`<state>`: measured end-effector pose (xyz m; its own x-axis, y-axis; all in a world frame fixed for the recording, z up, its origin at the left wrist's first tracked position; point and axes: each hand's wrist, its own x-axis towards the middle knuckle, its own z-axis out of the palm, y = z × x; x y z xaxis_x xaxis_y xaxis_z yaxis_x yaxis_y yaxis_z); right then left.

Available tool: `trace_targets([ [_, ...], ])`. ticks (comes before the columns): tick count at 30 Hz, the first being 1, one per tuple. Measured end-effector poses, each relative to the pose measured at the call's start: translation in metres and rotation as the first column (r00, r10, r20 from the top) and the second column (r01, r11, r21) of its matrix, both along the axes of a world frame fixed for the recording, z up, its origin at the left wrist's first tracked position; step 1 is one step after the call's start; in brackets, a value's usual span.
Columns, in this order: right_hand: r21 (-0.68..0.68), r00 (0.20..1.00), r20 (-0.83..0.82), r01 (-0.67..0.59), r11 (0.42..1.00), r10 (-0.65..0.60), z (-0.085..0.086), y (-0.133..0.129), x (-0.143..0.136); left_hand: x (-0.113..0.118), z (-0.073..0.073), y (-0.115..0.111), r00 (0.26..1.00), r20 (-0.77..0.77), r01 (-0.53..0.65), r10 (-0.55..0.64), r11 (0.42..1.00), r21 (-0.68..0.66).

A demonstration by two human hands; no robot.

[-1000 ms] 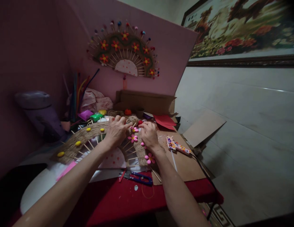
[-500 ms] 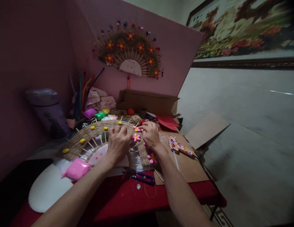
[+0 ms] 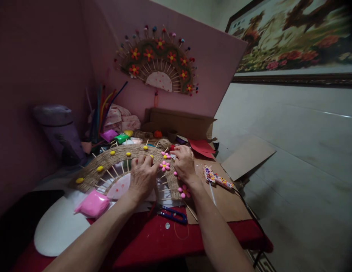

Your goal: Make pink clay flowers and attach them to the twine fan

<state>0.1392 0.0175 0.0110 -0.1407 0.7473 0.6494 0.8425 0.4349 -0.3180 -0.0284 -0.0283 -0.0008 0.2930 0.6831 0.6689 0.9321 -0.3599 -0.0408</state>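
Observation:
A fan-shaped piece wrapped in brown twine [image 3: 93, 170] lies on the table, with thin sticks across its inner gap and a pale half-round centre [image 3: 119, 186]. Yellow clay ovals [image 3: 100, 169] dot its left and top band. Pink-petalled flowers [image 3: 165, 166] with yellow centres sit on its right part. My left hand [image 3: 144, 175] rests on the band with curled fingers, holding the piece beside a yellow oval. My right hand [image 3: 183, 163] has its fingers bent together at the upper flower's right edge; whatever is between the fingertips is too small to name.
Blue snips [image 3: 172, 214] lie in front on the red cloth [image 3: 153, 241]. A pink clay packet [image 3: 92, 204] and a white disc [image 3: 58, 226] are at left. A patterned glue gun [image 3: 217, 178] rests on cardboard at right. A purple bottle [image 3: 59, 132] stands behind.
My right hand has lifted slightly off the band and shifted a little right. My left fingers have moved slightly, and a yellow oval now shows above them. The view has shifted slightly.

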Motion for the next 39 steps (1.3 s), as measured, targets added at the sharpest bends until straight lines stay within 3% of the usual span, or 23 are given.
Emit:
trace_targets([
  [12,-0.037,1.000,0.021,-0.008,0.999,0.009,0.004,-0.004,-0.004,0.000,-0.001,-0.002,1.000,0.017,-0.025,0.025,1.000,-0.012],
  [25,0.043,1.000,-0.007,-0.018,0.999,0.018,0.002,-0.004,-0.006,0.000,-0.001,-0.002,0.998,0.016,-0.066,0.066,0.997,-0.044],
  [35,-0.014,0.984,0.158,-0.084,0.996,0.085,0.002,-0.003,-0.012,-0.001,0.000,-0.003,0.998,0.036,-0.049,0.051,0.997,-0.054],
  [39,-0.006,0.987,0.130,-0.095,0.995,0.095,0.004,-0.001,-0.010,-0.001,0.001,-0.003,0.998,0.049,-0.041,0.045,0.997,-0.062],
])
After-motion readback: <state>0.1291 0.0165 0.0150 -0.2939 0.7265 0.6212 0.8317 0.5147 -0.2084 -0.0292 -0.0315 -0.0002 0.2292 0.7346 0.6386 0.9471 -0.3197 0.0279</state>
